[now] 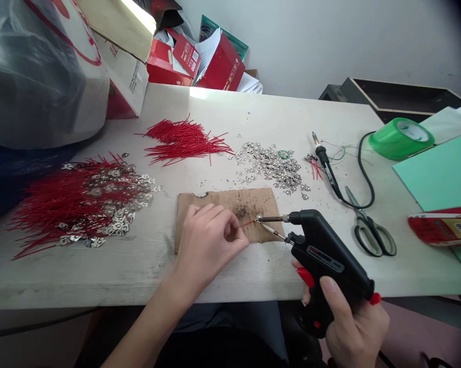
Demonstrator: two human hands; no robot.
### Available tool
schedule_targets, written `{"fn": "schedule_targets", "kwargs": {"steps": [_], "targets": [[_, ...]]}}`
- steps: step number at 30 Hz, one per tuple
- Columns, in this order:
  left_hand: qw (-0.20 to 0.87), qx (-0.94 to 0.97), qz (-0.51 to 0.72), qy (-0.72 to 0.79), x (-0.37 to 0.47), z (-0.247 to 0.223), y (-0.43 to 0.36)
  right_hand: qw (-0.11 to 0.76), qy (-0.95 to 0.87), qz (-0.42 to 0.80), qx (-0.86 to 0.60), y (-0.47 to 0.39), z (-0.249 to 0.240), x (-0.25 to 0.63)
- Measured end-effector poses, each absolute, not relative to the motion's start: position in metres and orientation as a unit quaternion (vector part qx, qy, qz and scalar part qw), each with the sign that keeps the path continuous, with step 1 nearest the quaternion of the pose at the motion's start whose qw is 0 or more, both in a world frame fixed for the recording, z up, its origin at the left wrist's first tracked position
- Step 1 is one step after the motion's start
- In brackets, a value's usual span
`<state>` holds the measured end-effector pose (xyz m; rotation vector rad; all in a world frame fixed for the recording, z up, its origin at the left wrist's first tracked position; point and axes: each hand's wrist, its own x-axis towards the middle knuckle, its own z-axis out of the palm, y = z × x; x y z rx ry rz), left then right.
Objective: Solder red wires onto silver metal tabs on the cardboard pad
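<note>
My left hand [213, 240] pinches a short red wire [248, 224] above a scorched piece of cardboard [192, 204]. The wire's far end meets a small metal terminal [258, 218] on the cardboard. In my right hand [353, 322] is a black soldering gun [322, 250] with a red trigger, its tip at that terminal. Behind the cardboard lie a heap of loose metal terminals [272, 163] and a pile of red wires [184, 138]. At the left is a big pile of red wires with metal terminals attached [88, 197].
To the right are a soldering iron [326, 166] with a looping cord, scissors [370, 230] and a roll of green tape [401, 138]. A large plastic bag [42, 76] stands at the left, with red boxes [223, 64] behind. The table's front edge runs close to me.
</note>
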<state>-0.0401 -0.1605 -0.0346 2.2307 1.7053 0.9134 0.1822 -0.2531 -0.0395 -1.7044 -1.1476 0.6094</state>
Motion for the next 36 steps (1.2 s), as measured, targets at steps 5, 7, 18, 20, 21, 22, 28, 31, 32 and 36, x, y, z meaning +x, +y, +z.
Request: {"fn": "schedule_targets", "kwargs": {"steps": [5, 7, 18, 20, 21, 22, 28, 31, 32, 36], "targets": [[0.099, 0.751, 0.308, 0.576, -0.041, -0.035, -0.161, 0.481, -0.431, 0.263, -0.717, -0.256, -0.039, 0.179], [0.098, 0.751, 0.308, 0.576, -0.041, -0.035, -0.161, 0.485, -0.431, 0.272, -0.711, -0.256, -0.041, 0.181], [0.099, 0.752, 0.299, 0.579, -0.039, -0.032, -0.16, 0.479, -0.519, 0.228, -0.67, -0.252, -0.046, 0.19], [0.099, 0.752, 0.298, 0.579, -0.039, -0.032, -0.161, 0.485, -0.514, 0.23, -0.669, -0.252, -0.046, 0.19], [0.099, 0.752, 0.298, 0.579, -0.039, -0.032, -0.161, 0.487, -0.515, 0.23, -0.668, -0.253, -0.046, 0.189], [0.098, 0.752, 0.298, 0.58, -0.039, -0.032, -0.161, 0.486, -0.518, 0.23, -0.666, -0.253, -0.046, 0.189], [0.097, 0.753, 0.3, 0.578, -0.04, -0.032, -0.161, 0.483, -0.476, 0.239, -0.695, -0.254, -0.044, 0.185], [0.092, 0.753, 0.298, 0.58, -0.039, -0.033, -0.161, 0.497, -0.468, 0.243, -0.69, -0.253, -0.043, 0.182], [0.09, 0.753, 0.298, 0.58, -0.039, -0.033, -0.161, 0.5, -0.469, 0.244, -0.686, -0.252, -0.043, 0.182], [0.089, 0.753, 0.298, 0.579, -0.039, -0.033, -0.161, 0.504, -0.436, 0.257, -0.7, -0.253, -0.041, 0.177]]}}
